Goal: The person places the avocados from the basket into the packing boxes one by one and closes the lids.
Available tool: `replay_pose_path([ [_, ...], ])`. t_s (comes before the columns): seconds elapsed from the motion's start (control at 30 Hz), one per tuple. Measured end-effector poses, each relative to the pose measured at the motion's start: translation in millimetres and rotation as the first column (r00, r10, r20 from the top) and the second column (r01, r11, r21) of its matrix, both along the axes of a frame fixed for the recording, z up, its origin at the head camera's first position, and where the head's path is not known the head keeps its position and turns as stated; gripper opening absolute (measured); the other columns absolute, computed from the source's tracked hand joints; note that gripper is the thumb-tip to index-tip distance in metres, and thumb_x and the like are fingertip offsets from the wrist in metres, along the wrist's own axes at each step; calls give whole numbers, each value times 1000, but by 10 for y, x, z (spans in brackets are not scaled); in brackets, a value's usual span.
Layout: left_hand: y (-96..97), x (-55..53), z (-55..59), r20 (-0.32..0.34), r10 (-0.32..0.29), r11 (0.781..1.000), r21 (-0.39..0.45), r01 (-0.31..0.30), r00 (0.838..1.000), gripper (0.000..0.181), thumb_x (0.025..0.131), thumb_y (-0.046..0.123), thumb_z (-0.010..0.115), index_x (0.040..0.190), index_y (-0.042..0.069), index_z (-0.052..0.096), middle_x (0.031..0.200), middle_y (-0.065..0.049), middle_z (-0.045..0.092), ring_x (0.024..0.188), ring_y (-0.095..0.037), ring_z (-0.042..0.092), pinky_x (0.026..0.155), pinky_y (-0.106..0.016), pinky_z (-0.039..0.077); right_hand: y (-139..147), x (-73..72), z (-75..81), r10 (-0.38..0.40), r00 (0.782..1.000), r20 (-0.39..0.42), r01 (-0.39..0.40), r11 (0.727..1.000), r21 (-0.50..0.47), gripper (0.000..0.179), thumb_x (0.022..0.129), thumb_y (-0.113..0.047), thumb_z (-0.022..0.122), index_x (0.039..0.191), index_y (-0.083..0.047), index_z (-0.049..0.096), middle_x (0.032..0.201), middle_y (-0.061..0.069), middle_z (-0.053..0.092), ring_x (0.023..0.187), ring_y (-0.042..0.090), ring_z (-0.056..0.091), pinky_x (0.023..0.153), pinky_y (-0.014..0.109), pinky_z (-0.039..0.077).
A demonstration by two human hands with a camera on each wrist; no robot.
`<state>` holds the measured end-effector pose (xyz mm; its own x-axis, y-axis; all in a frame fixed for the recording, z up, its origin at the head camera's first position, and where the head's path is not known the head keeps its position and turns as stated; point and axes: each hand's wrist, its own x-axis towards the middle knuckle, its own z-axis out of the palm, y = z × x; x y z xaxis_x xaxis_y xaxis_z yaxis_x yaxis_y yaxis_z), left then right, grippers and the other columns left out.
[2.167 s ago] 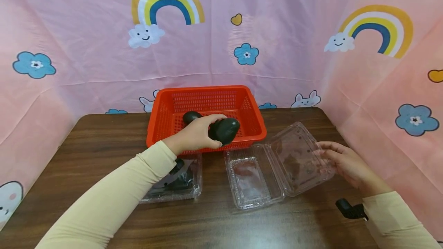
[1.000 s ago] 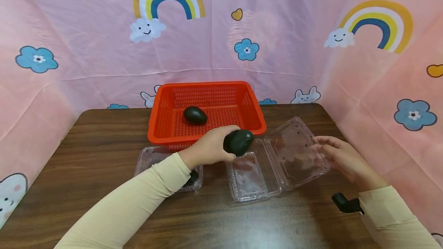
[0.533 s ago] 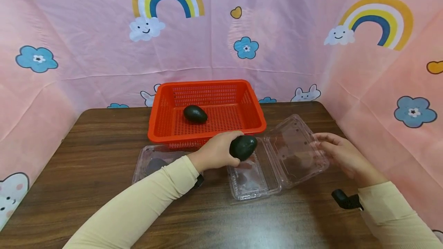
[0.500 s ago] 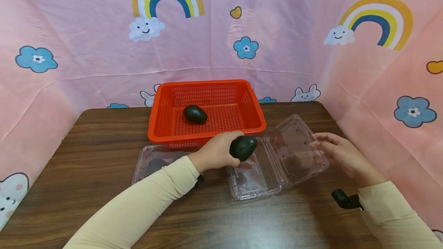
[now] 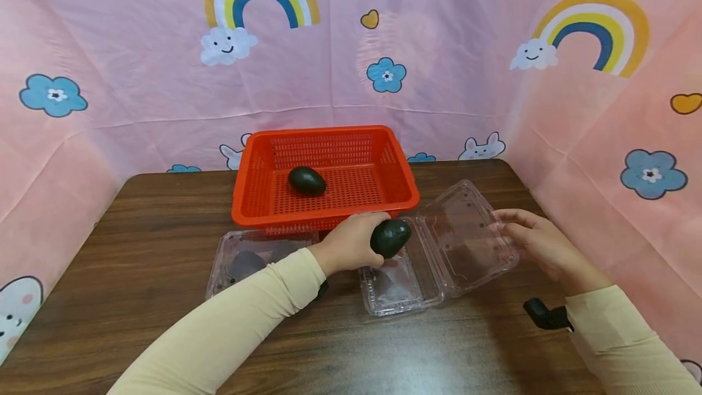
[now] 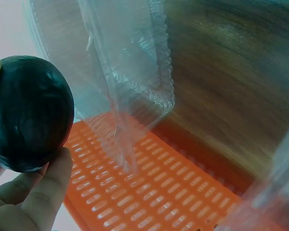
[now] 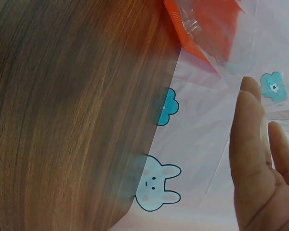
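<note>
My left hand grips a dark green avocado above the base of an opened clear plastic clamshell box. In the left wrist view, thumb and fingers wrap the avocado at its side, and the box looks blurred behind it. On the right, my right hand pinches the outer edge of the box's lid, which leans up and outward. The right wrist view shows the fingers fairly straight along the clear plastic. Another avocado lies in the red basket.
A second clamshell box with dark avocado shapes inside sits at left, partly hidden under my left forearm. The basket stands at the back of the brown wooden table, against a pink patterned cloth.
My left hand has carried the avocado from over the basket, rightward and toward me, to above the clamshell's base. My right hand keeps its place at the lid.
</note>
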<state>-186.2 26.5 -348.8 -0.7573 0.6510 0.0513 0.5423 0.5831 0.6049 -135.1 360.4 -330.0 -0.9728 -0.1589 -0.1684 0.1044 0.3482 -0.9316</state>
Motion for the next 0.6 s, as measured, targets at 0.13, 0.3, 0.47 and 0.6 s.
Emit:
replay_pose_path([
  [0.13,48,10,-11,8,19,999,-39,-18,1000,53,71,10,81,119,10,57,107,-1,63,96,-18,56,87,-35,48,-10,12,9,0,1000,-8,0,1000,0,48,104,-15,41,139,14,27,112,5,58,90,5,66,76,28,56],
  [0.3,113,13,-31,14,38,997,-66,-37,999,59,71,11,83,123,10,57,112,-3,64,98,-20,57,88,-36,48,-21,16,20,9,1000,-15,-9,1000,0,47,104,-14,40,139,15,27,116,10,57,91,4,66,76,28,56],
  [0.47,174,11,-57,20,57,993,-109,-54,998,67,71,13,83,132,8,53,120,-7,62,103,-22,57,89,-37,49,-26,15,28,0,1000,-10,0,1000,6,47,104,-16,40,139,13,29,115,8,58,90,5,66,75,29,57],
  [0.6,211,6,-79,30,68,989,-130,-64,997,69,71,14,83,134,9,52,120,-8,61,103,-23,57,88,-38,49,-31,26,34,-2,1000,-8,2,1000,13,46,105,-16,39,139,13,29,115,8,59,90,5,66,74,29,56],
])
